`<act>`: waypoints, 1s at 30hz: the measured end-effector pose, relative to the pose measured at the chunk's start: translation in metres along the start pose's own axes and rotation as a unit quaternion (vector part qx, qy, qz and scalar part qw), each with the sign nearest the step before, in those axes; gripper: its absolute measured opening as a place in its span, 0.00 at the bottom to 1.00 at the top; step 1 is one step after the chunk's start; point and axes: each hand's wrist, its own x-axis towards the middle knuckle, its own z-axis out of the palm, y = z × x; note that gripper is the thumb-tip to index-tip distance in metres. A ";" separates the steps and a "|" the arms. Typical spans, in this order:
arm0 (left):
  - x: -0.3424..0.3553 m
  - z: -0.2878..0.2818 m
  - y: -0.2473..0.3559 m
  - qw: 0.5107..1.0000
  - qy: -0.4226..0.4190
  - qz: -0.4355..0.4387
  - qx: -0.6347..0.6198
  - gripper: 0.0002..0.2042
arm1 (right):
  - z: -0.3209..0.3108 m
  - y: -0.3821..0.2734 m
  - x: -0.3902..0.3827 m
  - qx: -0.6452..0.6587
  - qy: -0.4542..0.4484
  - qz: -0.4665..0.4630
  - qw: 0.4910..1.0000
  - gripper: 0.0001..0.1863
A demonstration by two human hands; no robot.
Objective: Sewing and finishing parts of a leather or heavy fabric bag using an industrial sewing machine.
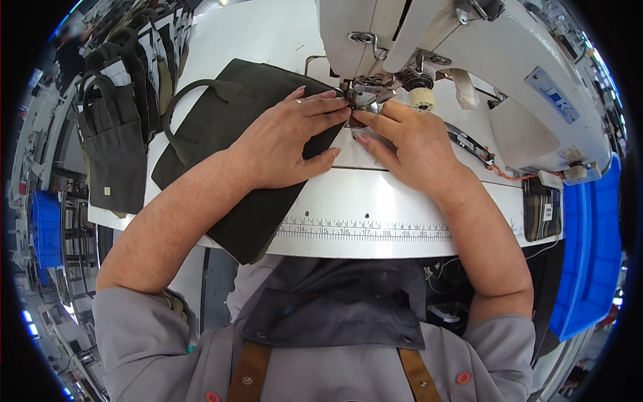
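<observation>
A dark olive fabric bag [201, 147] with looped handles lies flat on the white sewing table [368, 201], its upper right corner at the needle and presser foot [355, 97] of a white sewing machine [522, 80]. My left hand [295, 137] rests on the bag, fingers stretched toward the presser foot and thumb apart. My right hand [408, 144] is just right of the bag's edge, index fingertip beside the presser foot and thumb apart below it. Whether that fingertip touches the fabric is hard to tell.
Several similar bags [114, 134] are piled at the table's left. Scissors or snips [469, 144] with an orange cord lie right of my right hand, near a striped pouch [541, 211]. A blue bin [583, 254] stands beside the table's right end, another [47, 228] farther left.
</observation>
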 end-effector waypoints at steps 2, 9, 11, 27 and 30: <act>-0.001 0.002 0.003 1.000 0.009 -0.006 0.004 0.29 | -0.001 0.000 0.000 0.003 -0.001 0.003 1.000 0.17; -0.002 0.008 0.015 0.999 0.014 -0.036 0.027 0.30 | -0.002 0.000 0.001 0.002 -0.002 0.002 1.000 0.16; -0.004 0.012 0.026 0.997 0.032 -0.068 0.015 0.32 | -0.002 0.001 0.001 0.002 0.001 0.000 1.000 0.16; -0.004 0.026 0.046 0.992 0.084 -0.049 0.082 0.29 | 0.007 0.004 -0.004 0.011 0.042 -0.003 0.999 0.13; 0.000 0.021 0.046 0.994 0.055 -0.060 0.077 0.30 | 0.002 0.000 -0.009 -0.009 0.059 -0.003 0.998 0.12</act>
